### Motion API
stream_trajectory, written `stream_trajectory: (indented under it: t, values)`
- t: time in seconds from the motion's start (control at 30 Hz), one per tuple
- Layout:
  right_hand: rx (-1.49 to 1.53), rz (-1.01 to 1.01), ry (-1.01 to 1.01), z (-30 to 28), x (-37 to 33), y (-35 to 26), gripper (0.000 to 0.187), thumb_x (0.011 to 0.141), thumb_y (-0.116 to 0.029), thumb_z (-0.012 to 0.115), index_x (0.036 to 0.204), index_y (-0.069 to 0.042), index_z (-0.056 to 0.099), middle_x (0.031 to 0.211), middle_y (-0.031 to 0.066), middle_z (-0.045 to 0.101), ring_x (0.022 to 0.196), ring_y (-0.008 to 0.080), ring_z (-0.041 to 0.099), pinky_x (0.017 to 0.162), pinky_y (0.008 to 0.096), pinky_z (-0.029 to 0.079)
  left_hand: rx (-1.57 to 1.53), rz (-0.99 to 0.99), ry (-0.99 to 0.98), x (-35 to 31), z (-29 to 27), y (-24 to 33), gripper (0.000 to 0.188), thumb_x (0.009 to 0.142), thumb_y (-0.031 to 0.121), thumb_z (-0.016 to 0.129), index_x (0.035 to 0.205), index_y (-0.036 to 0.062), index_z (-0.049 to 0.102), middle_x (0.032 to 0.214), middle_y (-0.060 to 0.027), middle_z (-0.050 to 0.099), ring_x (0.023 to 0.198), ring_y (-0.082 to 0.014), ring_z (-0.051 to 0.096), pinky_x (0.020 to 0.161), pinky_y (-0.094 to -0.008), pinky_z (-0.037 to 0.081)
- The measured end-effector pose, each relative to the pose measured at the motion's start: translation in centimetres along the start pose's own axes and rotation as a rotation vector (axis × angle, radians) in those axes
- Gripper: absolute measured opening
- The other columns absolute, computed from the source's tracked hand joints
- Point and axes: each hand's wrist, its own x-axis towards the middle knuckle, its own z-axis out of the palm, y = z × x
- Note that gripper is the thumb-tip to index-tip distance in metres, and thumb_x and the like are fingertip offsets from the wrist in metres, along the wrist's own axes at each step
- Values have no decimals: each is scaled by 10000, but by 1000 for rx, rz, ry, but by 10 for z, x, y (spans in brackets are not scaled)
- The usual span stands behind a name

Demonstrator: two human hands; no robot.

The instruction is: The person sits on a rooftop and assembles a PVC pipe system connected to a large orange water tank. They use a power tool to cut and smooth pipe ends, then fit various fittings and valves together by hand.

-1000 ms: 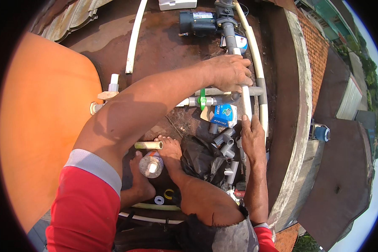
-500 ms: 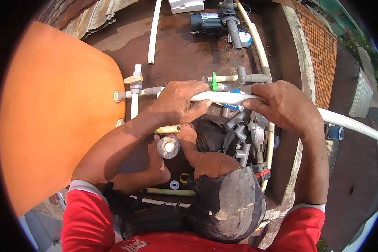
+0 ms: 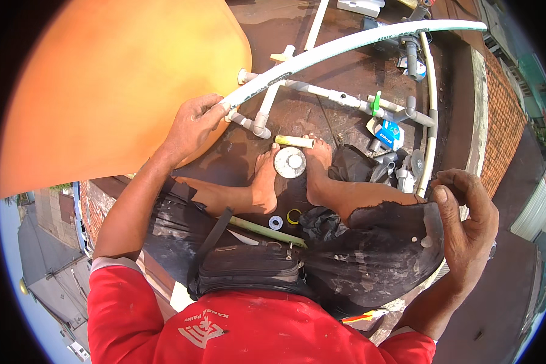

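Observation:
My left hand (image 3: 191,124) grips one end of a long white plastic pipe (image 3: 358,43) that arcs up and to the right above the rooftop. My right hand (image 3: 464,224) hangs at the right near my knee, fingers loosely curled, holding nothing. Below the pipe, fixed white pipework with a green-handled valve (image 3: 376,103) runs from the big orange tank (image 3: 115,91). My bare feet (image 3: 267,179) stand on the brown roof either side of a round grey fitting (image 3: 290,162).
A short cream pipe piece (image 3: 295,142), a white ring (image 3: 276,222) and a yellow ring (image 3: 293,216) lie by my feet. A black bag with grey fittings (image 3: 382,170) sits right of them. A pump (image 3: 406,45) stands far back. The roof edge (image 3: 476,109) drops off at the right.
I have stood up from a crouch. The long pipe, held by both hands half a second ago, is now in my left hand alone and swung upward; my right hand let go and dropped.

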Motion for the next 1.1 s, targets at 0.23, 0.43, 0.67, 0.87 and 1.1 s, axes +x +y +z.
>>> stream_trajectory:
  t: [0.23,0.43,0.67,0.87,1.1]
  values:
    - [-512,-60,-578,127,7,-24,342,998,-309,749,1037,28,699,1047,261,779,975,430,773,840,544,594,41,-73,9,-20,-32,-30,361,1038,345,635,985,-3,716,750,32,496,706,-96,458,644,-314,387]
    - [-128,-190,-555,99,-4,-65,344,1023,-257,776,1135,60,708,1020,213,782,948,358,790,865,450,626,-85,-62,-15,-19,-21,-39,348,1037,351,634,944,22,696,728,38,497,673,-81,473,601,-292,375]
    - [-263,634,381,-14,-59,157,367,1077,-314,707,1138,48,702,981,176,765,903,235,744,834,373,603,-210,-40,-69,-10,12,-26,328,1117,328,566,990,53,690,681,41,516,557,-43,434,501,-252,323]
    - [-208,873,-139,133,-112,370,733,817,-499,936,1131,114,685,1151,334,757,1186,471,732,1014,504,586,-350,-27,-134,14,89,-28,376,1114,366,573,1040,32,729,702,38,561,562,-42,483,509,-223,387]
    - [-414,737,-382,128,-97,425,711,811,-357,921,1319,69,664,1265,365,725,1217,472,720,1057,471,585,-303,-94,-349,21,132,-9,394,1094,397,605,952,57,745,724,36,579,617,-52,505,564,-239,390]
